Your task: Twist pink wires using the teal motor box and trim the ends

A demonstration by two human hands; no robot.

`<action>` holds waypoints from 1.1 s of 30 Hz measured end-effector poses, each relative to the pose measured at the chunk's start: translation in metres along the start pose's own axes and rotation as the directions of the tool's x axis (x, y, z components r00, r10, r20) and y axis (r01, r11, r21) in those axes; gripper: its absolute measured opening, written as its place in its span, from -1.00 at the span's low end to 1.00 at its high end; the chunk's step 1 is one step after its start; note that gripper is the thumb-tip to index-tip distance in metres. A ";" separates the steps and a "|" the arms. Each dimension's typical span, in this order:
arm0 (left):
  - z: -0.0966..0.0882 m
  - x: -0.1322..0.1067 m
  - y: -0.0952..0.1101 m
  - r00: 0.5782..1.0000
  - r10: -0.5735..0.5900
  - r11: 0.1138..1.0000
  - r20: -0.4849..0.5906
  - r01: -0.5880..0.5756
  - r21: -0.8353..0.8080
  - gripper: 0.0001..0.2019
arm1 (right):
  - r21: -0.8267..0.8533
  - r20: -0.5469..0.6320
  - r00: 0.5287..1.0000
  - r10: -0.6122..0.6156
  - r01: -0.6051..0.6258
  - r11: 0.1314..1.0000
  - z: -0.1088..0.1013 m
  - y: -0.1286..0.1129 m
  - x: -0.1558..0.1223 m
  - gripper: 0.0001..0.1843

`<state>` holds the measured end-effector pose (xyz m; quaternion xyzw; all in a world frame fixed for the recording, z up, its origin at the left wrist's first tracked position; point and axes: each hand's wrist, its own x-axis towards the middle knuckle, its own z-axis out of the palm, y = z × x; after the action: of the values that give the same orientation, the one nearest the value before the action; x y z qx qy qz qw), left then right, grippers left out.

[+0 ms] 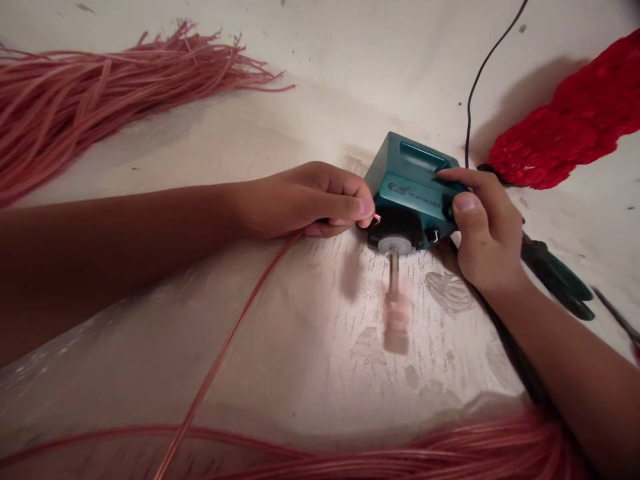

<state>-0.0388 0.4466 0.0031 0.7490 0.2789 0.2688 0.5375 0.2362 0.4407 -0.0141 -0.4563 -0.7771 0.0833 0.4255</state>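
My left hand (320,200) is closed, pinching a thin reddish electrical wire (240,313) near its end. A short bare copper tip (377,219) sticks out past the thumb, close to the front of a teal motor-driven machine (417,177). From the wrist side of the fingers the wire runs down to the bottom edge. My right hand (483,220) grips the machine's right end, its index finger on the top and its thumb beside a green button. A metal shaft (393,267) projects from the machine's front; its pinkish end piece (397,327) is smeared by motion.
Bundles of reddish wires lie at the upper left (100,100) and along the bottom (425,460). Dark-handled pliers (557,277) and a thin tool (617,313) lie at the right. Behind them is a bright red fluffy object (565,127). A black cord (480,77) rises behind the machine.
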 end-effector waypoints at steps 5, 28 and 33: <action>0.001 0.000 0.000 1.000 -0.007 1.000 -0.015 0.007 -0.017 -0.75 | -0.012 -0.030 0.999 -0.024 0.024 1.000 0.001 0.000 0.000 -0.55; 0.001 -0.001 0.000 0.999 -0.051 0.997 -0.019 0.050 -0.052 -0.78 | 0.025 0.008 1.000 0.026 -0.026 0.999 0.000 -0.001 -0.001 -0.53; 0.000 -0.001 -0.001 0.998 -0.062 0.992 -0.023 0.059 -0.107 -0.78 | 0.074 0.004 1.000 0.013 -0.013 0.997 0.001 -0.001 -0.001 -0.52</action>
<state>-0.0394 0.4457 0.0024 0.7069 0.2936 0.2767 0.5810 0.2350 0.4396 -0.0140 -0.4452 -0.7712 0.1157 0.4401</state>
